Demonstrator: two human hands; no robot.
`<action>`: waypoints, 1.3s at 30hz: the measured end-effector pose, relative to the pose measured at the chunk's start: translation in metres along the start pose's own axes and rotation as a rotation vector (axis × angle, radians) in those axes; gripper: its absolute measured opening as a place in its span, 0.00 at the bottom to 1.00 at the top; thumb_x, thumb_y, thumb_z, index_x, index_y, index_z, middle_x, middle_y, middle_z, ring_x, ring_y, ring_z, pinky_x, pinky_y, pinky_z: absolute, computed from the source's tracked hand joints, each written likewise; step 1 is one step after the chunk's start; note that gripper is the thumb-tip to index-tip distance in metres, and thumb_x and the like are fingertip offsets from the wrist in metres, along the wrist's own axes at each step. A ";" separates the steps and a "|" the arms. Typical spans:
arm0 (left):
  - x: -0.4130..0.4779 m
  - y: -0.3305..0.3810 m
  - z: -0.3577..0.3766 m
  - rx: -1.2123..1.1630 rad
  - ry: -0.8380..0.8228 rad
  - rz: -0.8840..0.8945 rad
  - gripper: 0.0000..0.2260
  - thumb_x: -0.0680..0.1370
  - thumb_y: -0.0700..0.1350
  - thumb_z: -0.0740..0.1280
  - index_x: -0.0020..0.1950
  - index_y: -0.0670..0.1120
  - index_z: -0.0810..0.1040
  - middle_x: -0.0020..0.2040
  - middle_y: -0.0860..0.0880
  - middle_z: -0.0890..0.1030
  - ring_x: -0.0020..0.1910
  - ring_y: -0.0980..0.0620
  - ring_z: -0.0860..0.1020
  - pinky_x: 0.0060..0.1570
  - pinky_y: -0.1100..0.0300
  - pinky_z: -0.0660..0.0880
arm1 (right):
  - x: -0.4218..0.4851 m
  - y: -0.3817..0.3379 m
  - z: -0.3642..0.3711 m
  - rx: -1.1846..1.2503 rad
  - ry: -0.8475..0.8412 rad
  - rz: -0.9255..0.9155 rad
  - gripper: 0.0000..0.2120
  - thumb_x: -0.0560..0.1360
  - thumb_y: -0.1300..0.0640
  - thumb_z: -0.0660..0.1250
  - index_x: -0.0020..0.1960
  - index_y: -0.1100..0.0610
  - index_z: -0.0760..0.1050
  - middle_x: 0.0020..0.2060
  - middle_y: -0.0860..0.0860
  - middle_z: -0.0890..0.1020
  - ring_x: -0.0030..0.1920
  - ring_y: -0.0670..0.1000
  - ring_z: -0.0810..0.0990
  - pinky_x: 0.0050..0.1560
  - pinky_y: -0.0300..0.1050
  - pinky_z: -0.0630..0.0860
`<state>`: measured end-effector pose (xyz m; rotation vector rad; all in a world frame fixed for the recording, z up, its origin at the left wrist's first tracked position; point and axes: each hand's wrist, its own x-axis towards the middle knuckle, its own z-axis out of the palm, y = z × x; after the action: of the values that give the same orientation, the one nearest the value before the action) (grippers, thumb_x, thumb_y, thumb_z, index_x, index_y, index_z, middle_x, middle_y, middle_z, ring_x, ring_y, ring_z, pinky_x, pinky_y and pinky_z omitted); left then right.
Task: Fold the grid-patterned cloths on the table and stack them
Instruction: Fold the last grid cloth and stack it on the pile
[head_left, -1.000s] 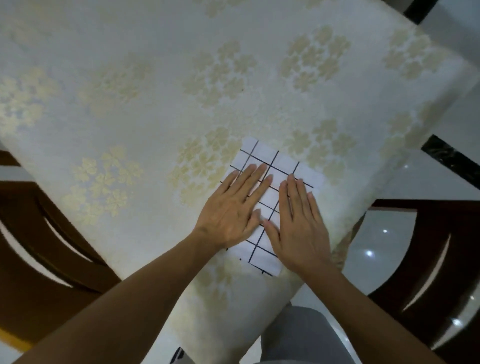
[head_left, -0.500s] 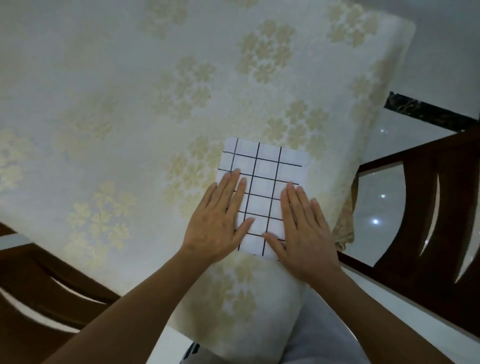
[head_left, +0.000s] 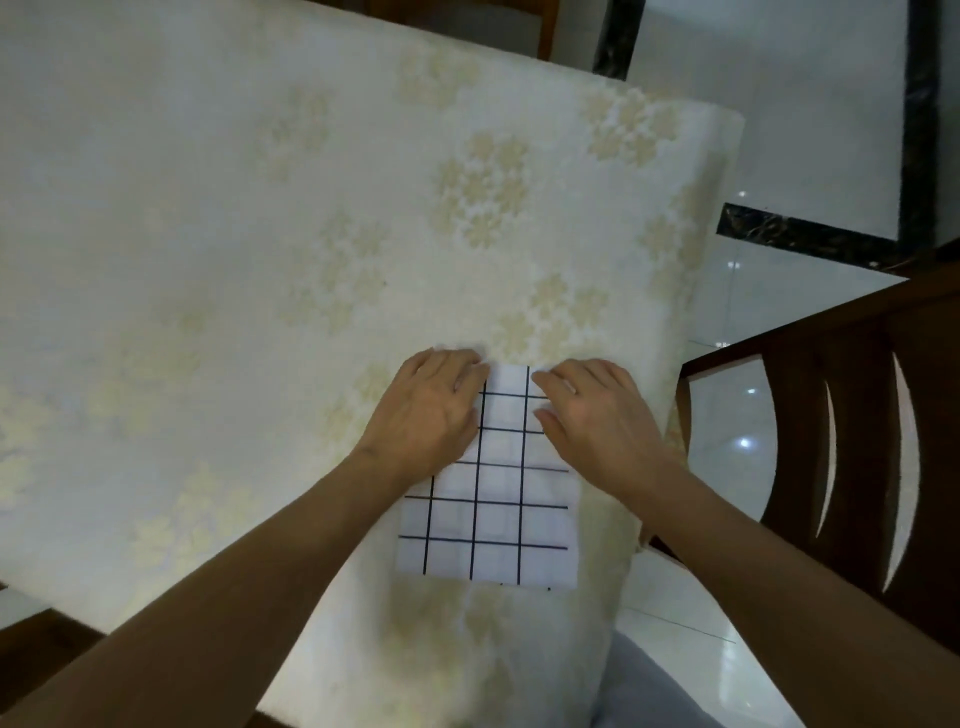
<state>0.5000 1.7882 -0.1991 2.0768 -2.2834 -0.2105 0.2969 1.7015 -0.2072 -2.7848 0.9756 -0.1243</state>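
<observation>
A white cloth with a black grid (head_left: 496, 512) lies folded into a narrow rectangle on the table, close to its near right edge. Both my hands are at the cloth's far end. My left hand (head_left: 428, 410) covers the far left corner with its fingers curled down onto the edge. At the far right corner, my right hand (head_left: 595, 413) curls its fingers the same way. The corners themselves are hidden under my fingers. The near half of the cloth lies flat and uncovered.
The table (head_left: 234, 260) wears a cream tablecloth with pale gold flowers. A dark wooden chair (head_left: 857, 441) stands close on the right, and the tablecloth's edge drops off just right of the cloth. Glossy white floor tiles (head_left: 727, 441) show beyond.
My hands have slid from lying flat on the cloth's near part up to its far end, and their fingers have curled. The camera has also shifted, so the cloth sits lower in view.
</observation>
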 end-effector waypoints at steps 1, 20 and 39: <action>0.006 -0.002 -0.002 0.001 -0.016 -0.001 0.18 0.72 0.40 0.67 0.62 0.38 0.78 0.59 0.40 0.80 0.55 0.39 0.79 0.59 0.47 0.73 | 0.009 0.002 -0.001 -0.003 -0.007 0.002 0.14 0.75 0.56 0.70 0.59 0.60 0.80 0.53 0.56 0.83 0.53 0.59 0.80 0.61 0.56 0.74; 0.045 -0.023 0.008 -0.129 -0.042 0.097 0.13 0.74 0.47 0.68 0.55 0.43 0.79 0.49 0.46 0.78 0.46 0.46 0.75 0.44 0.55 0.68 | 0.075 0.011 0.008 0.171 -0.400 0.065 0.20 0.75 0.41 0.69 0.60 0.53 0.75 0.56 0.51 0.72 0.59 0.53 0.70 0.53 0.47 0.68; 0.018 -0.007 -0.043 -0.089 0.066 0.166 0.03 0.76 0.40 0.69 0.48 0.43 0.81 0.42 0.47 0.78 0.39 0.45 0.76 0.40 0.53 0.72 | 0.035 -0.010 -0.040 0.046 -0.239 -0.036 0.11 0.83 0.56 0.57 0.60 0.49 0.76 0.46 0.47 0.81 0.42 0.53 0.80 0.39 0.47 0.77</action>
<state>0.5100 1.7665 -0.1586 1.8147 -2.3455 -0.2280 0.3245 1.6812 -0.1658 -2.6965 0.8529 0.1754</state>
